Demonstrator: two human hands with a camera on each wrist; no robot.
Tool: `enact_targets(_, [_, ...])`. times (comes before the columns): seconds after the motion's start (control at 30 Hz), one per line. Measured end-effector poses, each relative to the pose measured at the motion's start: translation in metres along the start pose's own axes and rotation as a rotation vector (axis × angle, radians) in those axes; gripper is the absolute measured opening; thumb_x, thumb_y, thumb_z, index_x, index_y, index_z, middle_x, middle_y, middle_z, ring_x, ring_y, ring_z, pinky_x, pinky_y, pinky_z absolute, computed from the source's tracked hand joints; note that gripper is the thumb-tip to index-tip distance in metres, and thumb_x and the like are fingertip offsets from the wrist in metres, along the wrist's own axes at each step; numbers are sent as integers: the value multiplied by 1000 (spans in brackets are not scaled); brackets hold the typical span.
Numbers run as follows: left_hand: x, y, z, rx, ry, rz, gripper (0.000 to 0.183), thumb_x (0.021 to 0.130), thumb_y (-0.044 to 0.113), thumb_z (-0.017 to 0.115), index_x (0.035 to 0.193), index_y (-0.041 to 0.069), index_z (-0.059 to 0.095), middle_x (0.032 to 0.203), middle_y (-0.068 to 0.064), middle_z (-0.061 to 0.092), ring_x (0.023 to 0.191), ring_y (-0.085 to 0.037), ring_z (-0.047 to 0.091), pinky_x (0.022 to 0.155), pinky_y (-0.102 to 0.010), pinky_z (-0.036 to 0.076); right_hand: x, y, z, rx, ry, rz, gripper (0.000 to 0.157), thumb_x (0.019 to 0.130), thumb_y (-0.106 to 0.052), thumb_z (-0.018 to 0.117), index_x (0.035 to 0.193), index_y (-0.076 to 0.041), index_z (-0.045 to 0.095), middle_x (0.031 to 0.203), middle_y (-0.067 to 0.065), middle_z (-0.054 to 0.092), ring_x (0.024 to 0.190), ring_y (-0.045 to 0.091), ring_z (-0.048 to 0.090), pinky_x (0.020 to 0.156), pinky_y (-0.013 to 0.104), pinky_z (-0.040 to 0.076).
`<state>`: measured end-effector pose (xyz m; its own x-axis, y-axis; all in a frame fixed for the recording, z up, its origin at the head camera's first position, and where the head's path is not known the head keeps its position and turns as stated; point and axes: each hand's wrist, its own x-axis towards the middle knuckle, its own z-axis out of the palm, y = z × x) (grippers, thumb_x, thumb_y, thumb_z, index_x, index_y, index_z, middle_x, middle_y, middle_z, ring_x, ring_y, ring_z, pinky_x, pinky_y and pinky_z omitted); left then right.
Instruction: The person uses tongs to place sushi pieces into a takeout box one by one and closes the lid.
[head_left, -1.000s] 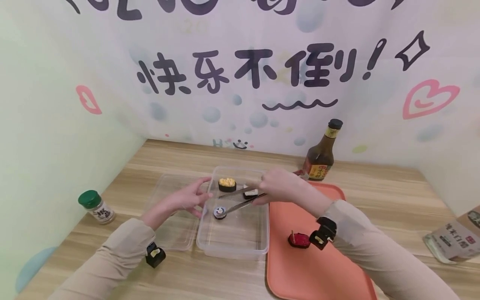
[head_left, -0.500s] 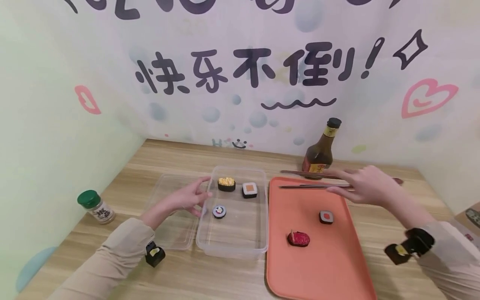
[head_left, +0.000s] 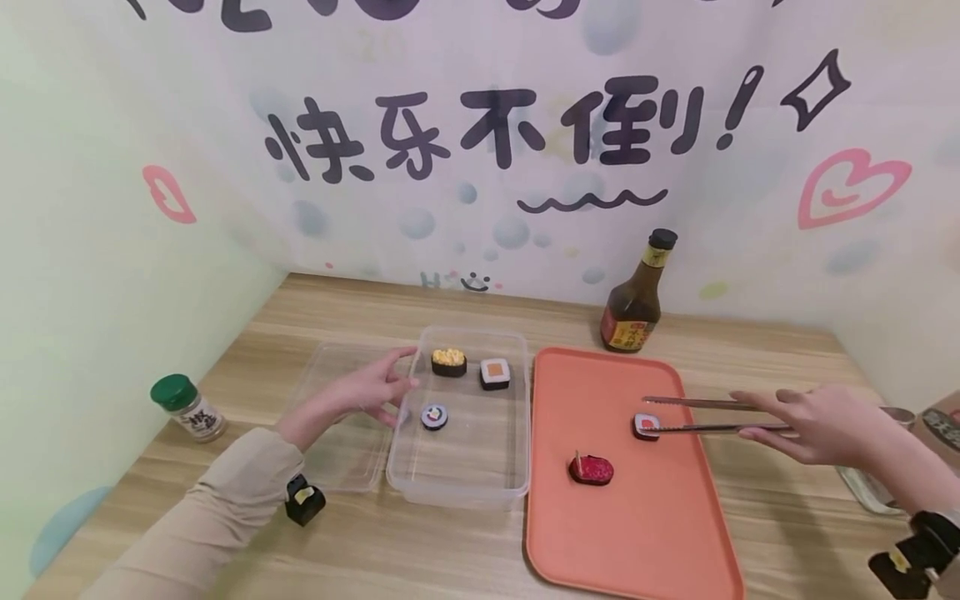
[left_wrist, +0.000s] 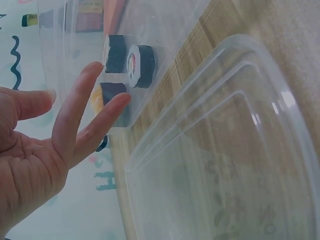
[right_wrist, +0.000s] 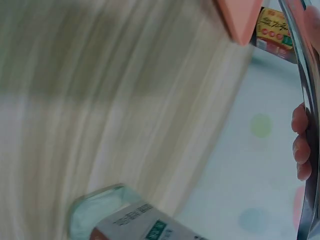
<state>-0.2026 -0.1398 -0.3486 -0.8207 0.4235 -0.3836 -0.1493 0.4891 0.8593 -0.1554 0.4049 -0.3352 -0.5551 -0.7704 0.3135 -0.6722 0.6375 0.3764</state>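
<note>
My right hand (head_left: 825,425) holds metal tongs (head_left: 723,429) with their arms spread over the orange tray (head_left: 630,533). One tong tip overlaps a square sushi roll with a red centre (head_left: 647,422); the other tip lies beyond it. A red-topped sushi (head_left: 592,469) also lies on the tray. My left hand (head_left: 367,387), fingers extended, rests at the left wall of a clear plastic container (head_left: 457,492). Inside sit a yellow-topped sushi (head_left: 448,362), a square roll with an orange centre (head_left: 495,373) and a round roll (head_left: 434,417), also seen from the side in the left wrist view.
A clear lid (left_wrist: 240,50) lies left of the container, partly under my left forearm. A green-capped shaker (head_left: 191,408) stands farther left. Behind the tray is a brown sauce bottle (head_left: 632,312). A printed package (right_wrist: 135,220) stands at the right, and a printed sheet hangs behind.
My right hand has carried the tongs from the container, where the orange-centred roll now sits uncovered, rightward and then down to the red-centred roll. My left hand stays at the container.
</note>
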Motion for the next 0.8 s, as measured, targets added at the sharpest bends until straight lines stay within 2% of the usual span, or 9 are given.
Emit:
enact_targets(0.17, [-1,1,-1,3,-4,7,63,98,13,40,146,7,0,130,-38,37,105,-42,56,68,-35,60,-7,0,11,-17,104,-94,59,90,-63,32,100,-17,67,53,-8,43,36,1,16,32,18,12])
enact_targets(0.3, [-1,2,0,11,-8,8,64,98,14,40,146,6,0,129,-37,39,105,-42,56,68,-35,60,-5,-3,15,-21,154,-122,61,92,-60,28,94,-16,70,50,-6,43,34,3,16,29,21,14])
enact_targets(0.43, [-2,1,0,12,-11,14,64,98,14,41,146,6,0,129,-37,39,105,-42,56,67,-35,60,-1,-6,15,-11,164,-125,61,92,-60,28,93,-15,71,50,-6,44,33,3,17,28,21,15])
enact_targets(0.57, [-2,1,-1,1,-3,13,63,98,13,40,146,7,1,130,-37,38,106,-43,55,67,-34,60,7,-8,14,-16,186,-150,62,94,-57,27,92,-14,71,49,-6,42,35,2,14,30,17,11])
enact_targets(0.8, [-3,1,0,-7,4,12,62,98,13,40,146,7,1,130,-37,38,105,-42,56,67,-35,60,27,-11,1,-47,149,-101,64,93,-58,22,97,-14,69,51,-2,45,35,4,17,32,19,12])
